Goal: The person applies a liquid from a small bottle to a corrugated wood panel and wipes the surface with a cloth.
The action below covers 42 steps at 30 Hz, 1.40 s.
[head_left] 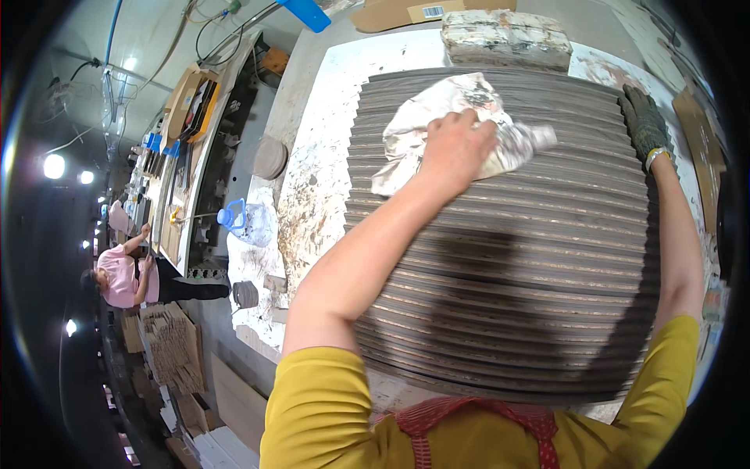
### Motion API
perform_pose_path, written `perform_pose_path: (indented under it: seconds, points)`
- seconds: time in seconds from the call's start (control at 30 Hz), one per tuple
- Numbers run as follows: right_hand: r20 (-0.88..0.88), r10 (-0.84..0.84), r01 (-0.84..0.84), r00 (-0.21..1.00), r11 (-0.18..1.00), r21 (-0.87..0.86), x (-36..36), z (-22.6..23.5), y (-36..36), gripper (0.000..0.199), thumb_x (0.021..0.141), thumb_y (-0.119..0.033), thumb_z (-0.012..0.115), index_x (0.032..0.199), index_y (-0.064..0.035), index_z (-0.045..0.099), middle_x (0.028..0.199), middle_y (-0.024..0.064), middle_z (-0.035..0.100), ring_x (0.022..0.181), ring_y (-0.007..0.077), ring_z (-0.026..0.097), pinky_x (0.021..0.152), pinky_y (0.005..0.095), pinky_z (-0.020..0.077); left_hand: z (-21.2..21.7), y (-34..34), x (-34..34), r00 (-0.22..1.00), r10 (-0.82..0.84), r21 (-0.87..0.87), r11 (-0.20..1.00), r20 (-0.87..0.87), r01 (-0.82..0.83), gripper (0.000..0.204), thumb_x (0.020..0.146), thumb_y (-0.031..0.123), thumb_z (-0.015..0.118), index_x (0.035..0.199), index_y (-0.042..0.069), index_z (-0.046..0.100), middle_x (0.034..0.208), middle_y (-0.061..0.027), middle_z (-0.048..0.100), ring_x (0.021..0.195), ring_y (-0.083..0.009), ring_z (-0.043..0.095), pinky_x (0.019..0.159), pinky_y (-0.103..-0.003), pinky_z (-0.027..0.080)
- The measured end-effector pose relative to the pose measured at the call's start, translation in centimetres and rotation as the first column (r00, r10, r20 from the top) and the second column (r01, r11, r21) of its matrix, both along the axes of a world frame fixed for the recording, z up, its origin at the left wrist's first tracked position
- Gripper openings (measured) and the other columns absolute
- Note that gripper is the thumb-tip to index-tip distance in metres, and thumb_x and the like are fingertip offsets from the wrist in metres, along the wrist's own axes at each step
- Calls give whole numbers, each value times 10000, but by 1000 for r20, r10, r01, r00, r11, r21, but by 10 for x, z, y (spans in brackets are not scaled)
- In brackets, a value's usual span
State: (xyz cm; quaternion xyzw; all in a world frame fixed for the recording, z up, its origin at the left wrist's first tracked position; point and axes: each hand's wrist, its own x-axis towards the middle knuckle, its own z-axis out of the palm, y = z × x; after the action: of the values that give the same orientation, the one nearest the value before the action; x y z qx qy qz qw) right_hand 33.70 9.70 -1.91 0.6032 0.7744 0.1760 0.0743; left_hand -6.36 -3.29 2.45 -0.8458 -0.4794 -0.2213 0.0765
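My bare left hand presses a stained white rag onto a broad row of dark grey-brown strips. Its fingers are bent and closed into the cloth. The strips lie side by side, running left to right, with thin light lines along them. At the far right end of the strips rests my right hand, in a dark grey-green glove. Its fingers are stretched out along the edge, holding nothing that I can see. Shadows of my head and arms fall across the nearer strips.
Behind the strips sits a paint-smeared block. To the left, on a stained white sheet, are a clear plastic jug with a blue handle and a round disc. Farther left, a person in pink stands beside a long bench.
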Motion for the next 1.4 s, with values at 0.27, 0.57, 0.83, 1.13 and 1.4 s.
perform_pose_path:
  seconds: [0.27,0.57,0.83,1.13,1.4]
  points:
    - [-60,18,-11,998,994,104,9,-3,4,416,946,-244,409,1339,-111,423,1417,149,387,1305,324,359,1095,401,273,34,-10,-173,745,651,-242,707,-144,-664,272,891,224,557,1034,-1,608,959,-203,615,915,-360,586,818,-439,464]
    - [104,509,-518,855,820,242,9,43,-91,491,922,-268,489,1372,-91,405,1415,180,380,1312,352,341,1068,423,307,-12,-55,62,977,-205,-330,919,65,215,498,880,463,540,1270,152,536,1420,-114,384,1306,-389,324,1039,-581,263]
    - [-313,26,-56,950,995,-85,-9,42,-198,503,931,-277,473,1388,-85,386,1428,171,366,1323,366,316,1105,442,228,-18,-50,-56,972,-70,-236,972,-225,16,405,940,269,462,1333,176,493,1393,-129,437,1262,-376,390,1042,-488,322]
    - [-314,65,-81,947,996,-38,-5,34,-200,491,927,-310,487,1368,-105,415,1427,150,375,1315,364,328,1097,440,247,45,-42,-20,952,34,48,998,305,-51,229,833,141,618,998,-17,620,1020,-176,600,974,-357,580,826,-389,471]
    - [-304,17,-44,953,996,-83,-6,37,-201,505,940,-313,462,1390,-96,389,1446,149,354,1345,347,295,1110,426,232,-36,-89,17,990,-114,-228,969,-87,92,443,926,289,485,1355,180,460,1459,-112,345,1353,-372,257,1084,-545,230]
